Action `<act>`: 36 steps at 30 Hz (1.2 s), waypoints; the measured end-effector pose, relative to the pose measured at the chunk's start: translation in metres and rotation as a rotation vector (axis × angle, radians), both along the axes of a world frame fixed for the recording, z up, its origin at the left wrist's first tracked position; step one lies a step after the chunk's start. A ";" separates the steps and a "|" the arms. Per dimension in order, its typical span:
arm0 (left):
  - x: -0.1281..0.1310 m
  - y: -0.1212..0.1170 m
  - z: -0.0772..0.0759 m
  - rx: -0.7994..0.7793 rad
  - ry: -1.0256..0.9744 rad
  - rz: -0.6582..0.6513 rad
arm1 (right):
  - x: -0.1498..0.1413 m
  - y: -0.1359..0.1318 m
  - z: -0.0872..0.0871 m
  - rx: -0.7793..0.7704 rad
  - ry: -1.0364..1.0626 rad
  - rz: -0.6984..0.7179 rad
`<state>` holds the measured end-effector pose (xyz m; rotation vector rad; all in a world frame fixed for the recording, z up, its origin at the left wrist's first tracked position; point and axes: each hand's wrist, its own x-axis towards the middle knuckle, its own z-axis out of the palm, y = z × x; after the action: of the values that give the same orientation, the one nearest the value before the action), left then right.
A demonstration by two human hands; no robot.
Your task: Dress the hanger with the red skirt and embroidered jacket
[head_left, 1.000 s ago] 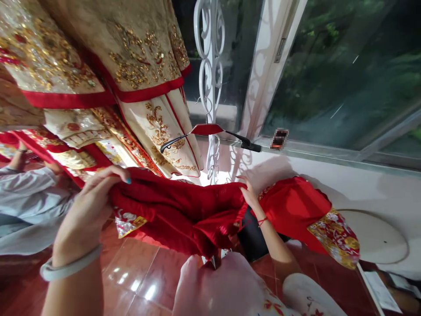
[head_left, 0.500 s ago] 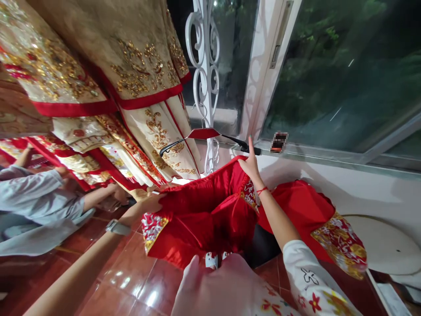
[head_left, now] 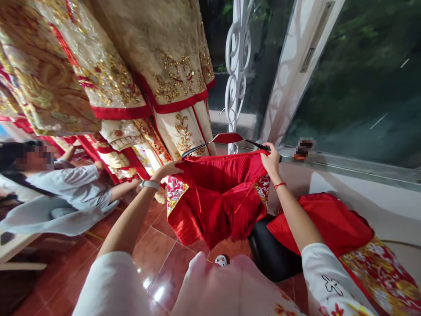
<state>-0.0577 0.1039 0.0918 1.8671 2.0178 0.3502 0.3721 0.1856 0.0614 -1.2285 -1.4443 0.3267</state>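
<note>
A red satin skirt with gold and silver embroidered side panels is stretched by its waist between my two hands. My left hand is closed on the waist's left corner, just below the hanger's left end. At the opposite corner, my right hand grips the waistband, with the hanger's right end by its fingers. The hanger, dark with a red middle and black arms, hangs by its metal hook behind the skirt's top edge. Whether the skirt is fixed to the hanger's clips I cannot tell.
Cream and gold embroidered robes hang at the left. A white scrollwork post stands before the window. Another red garment lies over a black seat at the right. A co-worker is at the far left.
The skirt has been raised against the hanger, its waist now level with the hanger arms. My right hand has closed around the corner near the hanger's end. The view has shifted left.
</note>
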 end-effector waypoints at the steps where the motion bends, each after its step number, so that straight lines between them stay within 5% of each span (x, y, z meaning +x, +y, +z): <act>1: -0.003 0.005 0.001 -0.008 -0.018 -0.003 | 0.002 0.000 0.002 0.006 -0.001 -0.006; 7: -0.004 0.036 0.024 0.024 -0.089 -0.018 | 0.011 -0.014 0.007 0.010 -0.019 -0.050; 14: 0.091 0.029 0.061 0.284 0.272 -0.011 | 0.007 -0.039 0.007 0.064 -0.018 -0.095; 18: 0.123 0.012 0.060 0.351 0.403 0.027 | 0.022 -0.037 -0.008 0.036 0.063 -0.006; 23: 0.116 0.008 0.059 0.330 0.486 -0.006 | 0.074 -0.012 -0.026 -0.161 0.144 -0.019; 28: 0.117 0.002 0.060 0.332 0.521 -0.040 | 0.095 0.032 -0.009 -0.532 0.194 0.138; 36: 0.124 -0.013 0.058 0.324 0.545 -0.019 | 0.089 0.053 0.001 -0.529 0.016 0.142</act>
<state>0.0659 0.0905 0.1498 2.3818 2.3983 0.1797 0.4615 0.2383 0.0627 -1.5345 -1.4835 0.8545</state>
